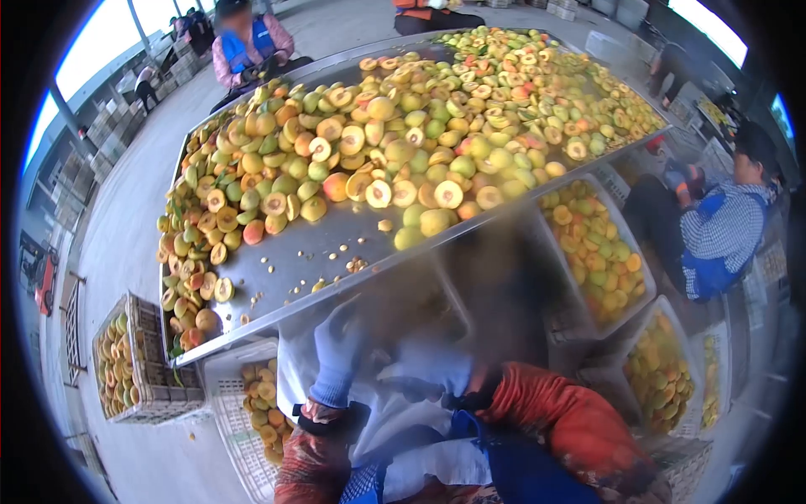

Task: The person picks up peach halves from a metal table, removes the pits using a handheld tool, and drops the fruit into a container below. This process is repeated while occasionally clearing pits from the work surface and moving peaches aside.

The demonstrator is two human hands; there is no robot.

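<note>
My left hand (337,344), in a pale blue knitted glove, is just below the near edge of a metal table (290,277). My right hand (437,368), gloved the same way, is to its right above my lap. A blurred patch of the view smears both sets of fingers, so what they hold, if anything, is hidden. Peach-like fruit (378,193), some whole and many cut in half, is heaped across the table. Loose pits (332,256) lie on the bare metal nearest me. White plastic sheeting (395,420) covers my lap beneath the hands.
Crates of fruit stand at the left (151,370), beside my left arm (227,403) and under the table's right side (600,311). A co-worker in a checked sleeve (726,239) sits at the right. Another person (252,46) sits across the table. Stacked crates (109,139) line the far left.
</note>
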